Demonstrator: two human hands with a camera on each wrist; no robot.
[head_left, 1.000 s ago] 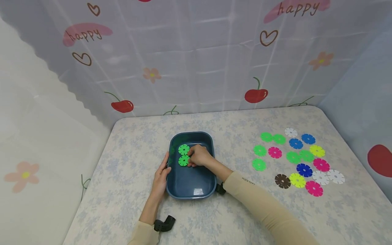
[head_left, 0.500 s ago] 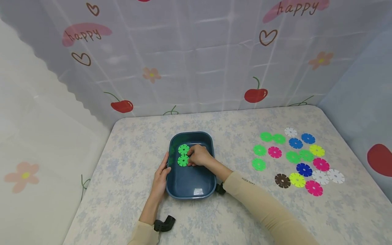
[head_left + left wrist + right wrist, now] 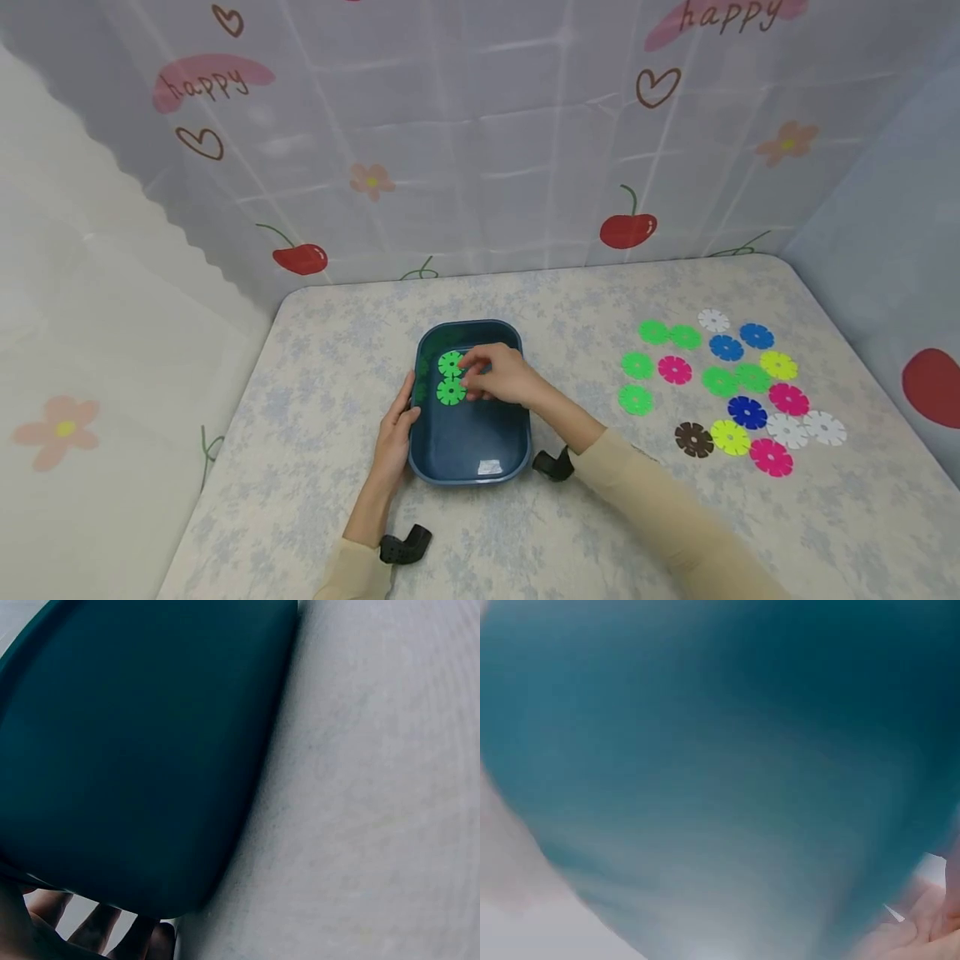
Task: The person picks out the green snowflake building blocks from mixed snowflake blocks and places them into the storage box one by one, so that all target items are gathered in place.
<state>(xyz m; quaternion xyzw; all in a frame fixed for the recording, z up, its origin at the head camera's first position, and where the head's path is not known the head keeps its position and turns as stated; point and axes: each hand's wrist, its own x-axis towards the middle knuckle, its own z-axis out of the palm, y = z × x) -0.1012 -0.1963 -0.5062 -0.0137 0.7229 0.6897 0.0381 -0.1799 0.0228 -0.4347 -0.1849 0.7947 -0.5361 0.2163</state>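
A dark blue rectangular tray [image 3: 468, 450] stands on the table. My left hand [image 3: 392, 442] holds its left side, thumb at the rim and fingers along the outer wall; in the left wrist view those fingers [image 3: 94, 926] show at the tray's edge. Inside the tray two green notched plastic discs, snowflake-shaped building pieces, lie one behind the other: the far disc [image 3: 450, 364] and the near disc [image 3: 451, 392]. My right hand [image 3: 504, 375] hovers over the tray, its loosely bent fingers spread beside the discs and overlapping their right edges, with nothing between them.
Right of the tray, several loose notched discs lie spread out: green [image 3: 637, 365], pink [image 3: 675, 370], blue [image 3: 747, 412], yellow [image 3: 730, 437], white [image 3: 825, 427] and one brown [image 3: 693, 439]. A patterned curtain [image 3: 480, 167] hangs behind the table.
My right hand has lifted and drawn slightly right, its fingers parting from the near green disc. The left hand and the tray have stayed in place.
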